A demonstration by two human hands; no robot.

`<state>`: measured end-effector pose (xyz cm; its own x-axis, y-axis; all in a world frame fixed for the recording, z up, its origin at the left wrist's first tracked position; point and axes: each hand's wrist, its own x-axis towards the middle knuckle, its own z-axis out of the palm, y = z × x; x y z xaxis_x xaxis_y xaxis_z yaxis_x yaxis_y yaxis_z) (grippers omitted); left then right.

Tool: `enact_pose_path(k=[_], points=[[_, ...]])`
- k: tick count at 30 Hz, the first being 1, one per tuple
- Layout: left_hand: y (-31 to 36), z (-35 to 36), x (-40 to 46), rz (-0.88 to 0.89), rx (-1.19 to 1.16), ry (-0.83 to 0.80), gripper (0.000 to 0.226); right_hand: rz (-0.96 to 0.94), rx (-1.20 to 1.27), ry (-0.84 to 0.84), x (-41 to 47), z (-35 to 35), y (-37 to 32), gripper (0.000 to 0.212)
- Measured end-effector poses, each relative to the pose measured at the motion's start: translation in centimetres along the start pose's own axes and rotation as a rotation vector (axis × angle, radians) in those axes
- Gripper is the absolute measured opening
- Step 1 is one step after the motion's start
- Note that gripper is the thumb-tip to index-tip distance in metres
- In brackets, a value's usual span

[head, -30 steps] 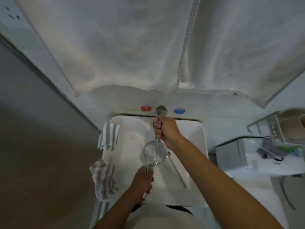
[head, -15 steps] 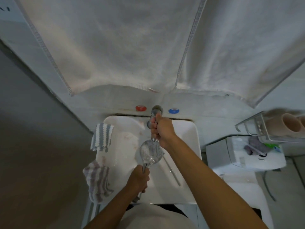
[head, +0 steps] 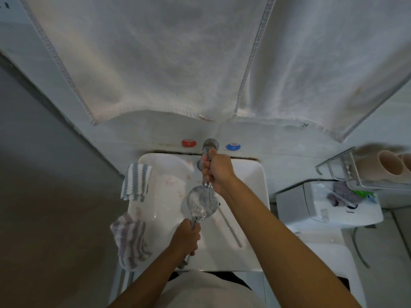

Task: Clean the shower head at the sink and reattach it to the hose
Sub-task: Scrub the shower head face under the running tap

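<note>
A round chrome shower head (head: pixel 202 202) is held face up over the white sink (head: pixel 255 190), wet and glistening under the tap spout. My left hand (head: pixel 186 235) is closed around its handle near the sink's front. My right hand (head: pixel 216 172) grips the chrome tap (head: pixel 210 144) at the back of the basin, just above the shower head. No hose is in view.
Two striped cloths hang on the sink's left rim, one at the back (head: pixel 136 181) and one at the front (head: pixel 131 242). Red (head: pixel 188 142) and blue (head: pixel 232 146) knobs flank the tap. A thin rod (head: pixel 230 227) lies in the basin. White towels (head: pixel 178 58) hang above; a toilet tank (head: pixel 322 205) stands to the right.
The hands keep their grips on the shower head and the tap. The whole view has drifted slightly as my head moved; the shower head stays under the spout.
</note>
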<state>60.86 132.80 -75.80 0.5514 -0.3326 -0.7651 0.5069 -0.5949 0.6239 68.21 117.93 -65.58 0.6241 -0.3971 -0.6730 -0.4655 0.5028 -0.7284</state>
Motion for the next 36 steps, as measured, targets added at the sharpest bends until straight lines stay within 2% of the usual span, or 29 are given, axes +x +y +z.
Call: enact_pose_path(k=[36], points=[[0.81,0.11,0.36,0.010,0.039,-0.007,0.024,0.032,0.002,0.065,1.04,0.31,-0.58,0.041]])
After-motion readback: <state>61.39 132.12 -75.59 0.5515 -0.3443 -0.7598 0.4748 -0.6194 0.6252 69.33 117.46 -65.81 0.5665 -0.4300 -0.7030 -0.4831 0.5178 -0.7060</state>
